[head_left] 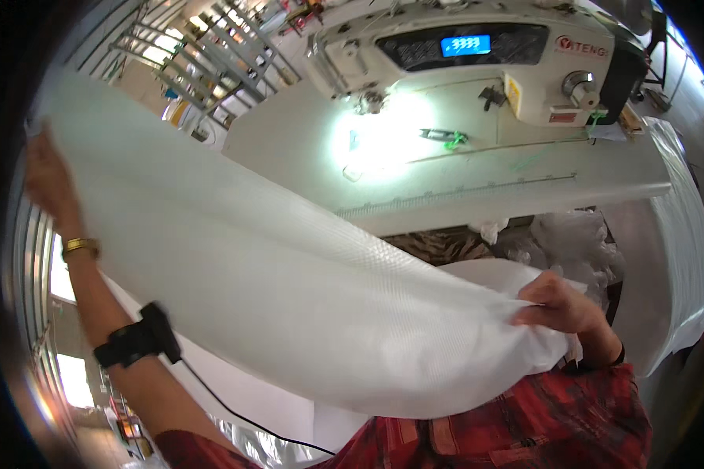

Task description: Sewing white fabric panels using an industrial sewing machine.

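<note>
A small oblong screen [466,44] glows blue with pale marks, set in a dark panel [463,45] on the far sewing machine [477,59]. Right of it a red logo [580,47] sits on the machine's white body, a yellow label [513,87] lower down, and a small red label [562,116] near its right end.

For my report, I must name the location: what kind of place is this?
Probably a sewing workshop: an industrial sewing machine stands on a white work table, and both hands hold a large white fabric sheet.
</note>
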Demonstrator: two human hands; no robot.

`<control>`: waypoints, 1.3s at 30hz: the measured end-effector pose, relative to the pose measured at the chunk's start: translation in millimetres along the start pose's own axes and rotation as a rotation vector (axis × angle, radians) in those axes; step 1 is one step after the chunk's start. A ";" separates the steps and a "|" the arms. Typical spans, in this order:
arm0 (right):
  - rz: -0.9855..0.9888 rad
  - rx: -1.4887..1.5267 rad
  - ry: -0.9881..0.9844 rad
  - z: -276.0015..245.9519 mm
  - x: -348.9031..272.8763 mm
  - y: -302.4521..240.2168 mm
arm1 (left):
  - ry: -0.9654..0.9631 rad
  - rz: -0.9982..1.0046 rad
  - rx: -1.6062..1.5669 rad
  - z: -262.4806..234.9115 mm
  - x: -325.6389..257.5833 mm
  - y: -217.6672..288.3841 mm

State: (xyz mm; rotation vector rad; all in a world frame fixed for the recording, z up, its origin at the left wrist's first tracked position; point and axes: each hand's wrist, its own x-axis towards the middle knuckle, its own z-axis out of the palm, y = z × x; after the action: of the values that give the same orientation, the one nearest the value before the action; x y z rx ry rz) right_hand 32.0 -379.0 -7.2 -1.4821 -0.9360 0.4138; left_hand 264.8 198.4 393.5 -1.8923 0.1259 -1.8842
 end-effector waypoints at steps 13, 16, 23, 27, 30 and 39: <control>0.131 -0.454 0.639 -18.3 -11.2 41.3 | -1.060 0.107 -0.559 -22.3 -224.4 277.4; 0.211 -0.522 0.762 -27.4 -37.0 59.9 | -1.268 0.150 -0.460 -33.1 -277.8 270.7; 0.943 -1.200 0.410 -24.9 -47.3 42.1 | -1.191 -0.161 -0.616 -37.6 -339.1 278.1; 0.217 -0.924 0.407 -26.9 50.5 2.1 | -1.169 -0.228 -0.708 -38.4 -340.9 287.4; -0.025 -0.831 0.136 -11.9 153.8 4.9 | -1.205 -0.232 -0.699 -46.3 -329.9 287.7; -0.204 -0.835 0.280 5.4 426.4 130.2 | -1.453 -0.174 -0.730 -142.7 -293.7 165.7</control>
State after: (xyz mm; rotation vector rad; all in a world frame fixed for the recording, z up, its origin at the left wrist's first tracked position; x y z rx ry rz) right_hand 324.5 -42.7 -14.7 -2.0890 -1.0732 -0.3870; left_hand 152.9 126.6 52.3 -3.3147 0.1696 -0.0860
